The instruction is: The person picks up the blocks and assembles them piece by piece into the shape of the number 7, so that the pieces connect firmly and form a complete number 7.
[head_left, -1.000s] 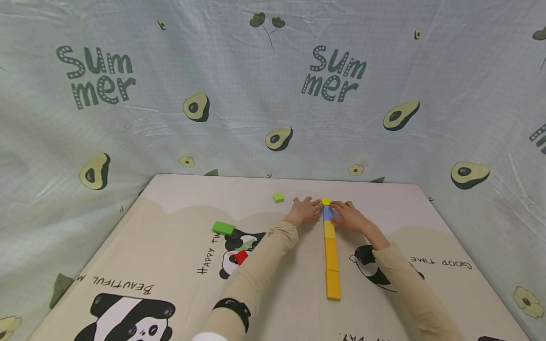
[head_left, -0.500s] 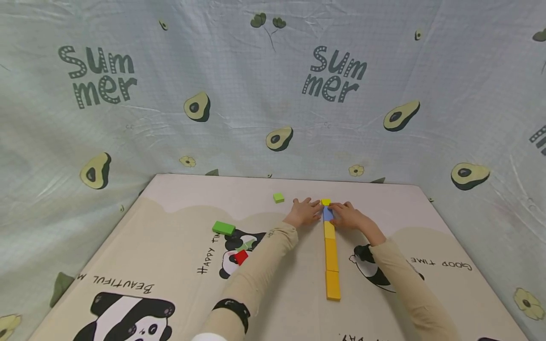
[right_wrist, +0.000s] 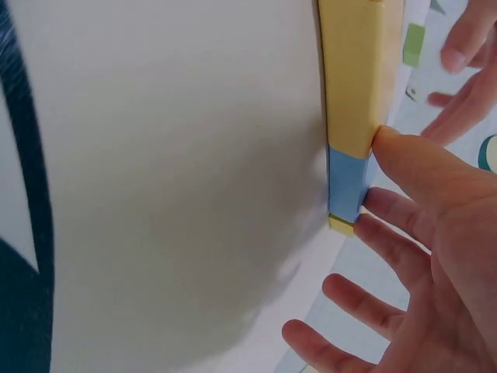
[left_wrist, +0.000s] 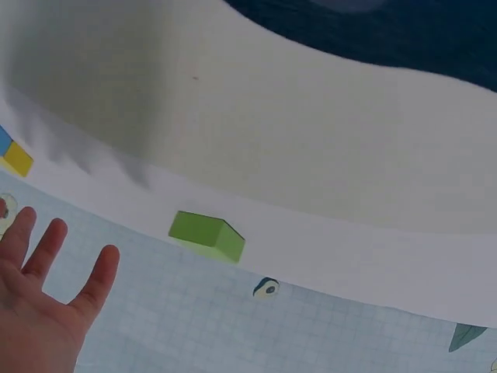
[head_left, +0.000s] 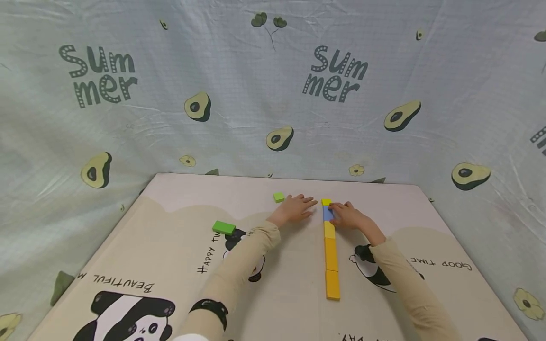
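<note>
A row of blocks runs away from me in the head view. Its far end has a small yellow block, then a blue block, a yellow block and two longer orange-yellow blocks. My right hand touches the blue block from the right. In the right wrist view its thumb lies near the joint between the blue and yellow blocks, with fingertips along the blue side. My left hand, fingers spread and holding nothing, hovers left of the row, close to a light green block.
A longer green block lies farther left on the panda-printed table cover. A hanging cloth with avocado prints closes off the back and sides. The left forearm passes over the table's middle.
My left hand has drawn away from the row, leftward toward the light green block. Its forearm now hides the red block seen earlier. The right hand stays at the blue block.
</note>
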